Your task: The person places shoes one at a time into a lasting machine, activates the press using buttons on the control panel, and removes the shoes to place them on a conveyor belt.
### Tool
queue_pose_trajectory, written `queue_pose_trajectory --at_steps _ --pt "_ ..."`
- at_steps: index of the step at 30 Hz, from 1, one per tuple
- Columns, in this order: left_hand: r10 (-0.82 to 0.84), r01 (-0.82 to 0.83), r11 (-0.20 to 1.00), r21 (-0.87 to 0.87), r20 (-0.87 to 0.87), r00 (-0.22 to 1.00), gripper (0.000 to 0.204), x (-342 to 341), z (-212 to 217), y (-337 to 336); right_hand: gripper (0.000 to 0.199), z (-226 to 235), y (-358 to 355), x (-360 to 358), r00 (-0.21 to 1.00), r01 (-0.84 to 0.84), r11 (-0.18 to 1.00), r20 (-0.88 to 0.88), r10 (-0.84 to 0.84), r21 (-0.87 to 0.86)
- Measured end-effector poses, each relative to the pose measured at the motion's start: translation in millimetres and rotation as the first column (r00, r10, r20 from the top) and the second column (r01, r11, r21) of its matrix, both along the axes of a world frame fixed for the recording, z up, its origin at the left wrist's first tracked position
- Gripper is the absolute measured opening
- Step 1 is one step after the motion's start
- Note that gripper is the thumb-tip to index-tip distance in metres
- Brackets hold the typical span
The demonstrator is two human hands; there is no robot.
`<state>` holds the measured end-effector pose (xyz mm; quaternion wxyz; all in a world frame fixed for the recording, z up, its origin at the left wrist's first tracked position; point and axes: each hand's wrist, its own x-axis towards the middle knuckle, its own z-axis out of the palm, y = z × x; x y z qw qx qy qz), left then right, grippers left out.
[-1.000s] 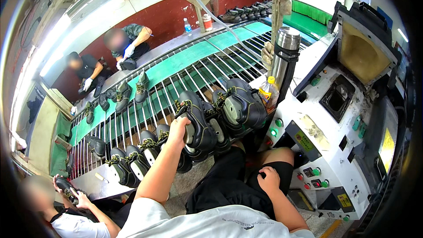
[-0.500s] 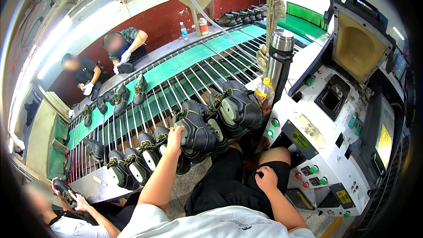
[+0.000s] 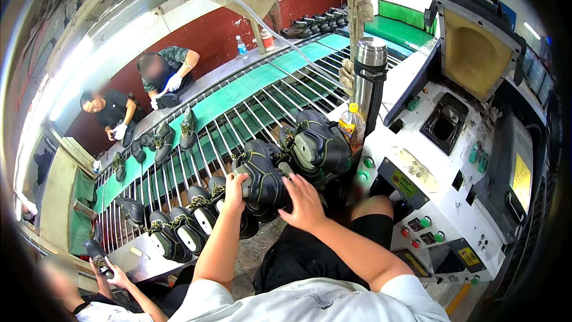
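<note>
A black work boot (image 3: 260, 176) with yellow laces lies on its side at the near edge of the green conveyor (image 3: 238, 92). My left hand (image 3: 234, 191) grips its heel end. My right hand (image 3: 305, 201) rests on the boot's right side, fingers spread over the sole. A second black boot (image 3: 319, 142) lies just right of it, sole up. Several more black boots (image 3: 185, 226) stand in a row along the near edge to the left.
A white press machine (image 3: 444, 185) with coloured buttons and an open mould lid (image 3: 476, 45) stands at my right. A steel flask (image 3: 369, 80) and a yellow-capped bottle (image 3: 352, 124) stand by the conveyor. Two people (image 3: 161, 74) work across the belt; another person (image 3: 89, 292) sits at lower left.
My right hand has risen from my knee to the boot's right side. My left hand stays on the boot's heel. The view has tilted slightly.
</note>
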<state>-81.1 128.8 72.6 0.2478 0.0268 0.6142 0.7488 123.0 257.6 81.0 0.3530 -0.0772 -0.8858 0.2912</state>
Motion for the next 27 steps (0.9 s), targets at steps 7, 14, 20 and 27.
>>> queue_pose_trajectory --at_steps 7,14,20,27 --pt "-0.005 0.032 0.985 0.171 -0.156 0.988 0.031 13 -5 -3 0.077 -22 9 -54 0.987 -0.159 0.984 0.040 0.157 0.077" --pt "0.036 0.033 0.973 0.230 -0.289 0.957 0.036 30 -39 -11 0.075 -27 6 -27 0.982 -0.189 0.979 -0.010 0.191 0.080" --pt "-0.006 -0.038 0.997 -0.067 -0.554 0.832 0.052 18 -49 -20 0.074 -28 8 -22 0.978 -0.210 0.977 -0.008 0.211 0.028" --pt "0.049 -0.219 0.956 -0.197 -0.625 0.779 0.035 24 3 -14 0.056 -22 17 34 0.988 -0.153 0.986 -0.028 0.151 -0.071"
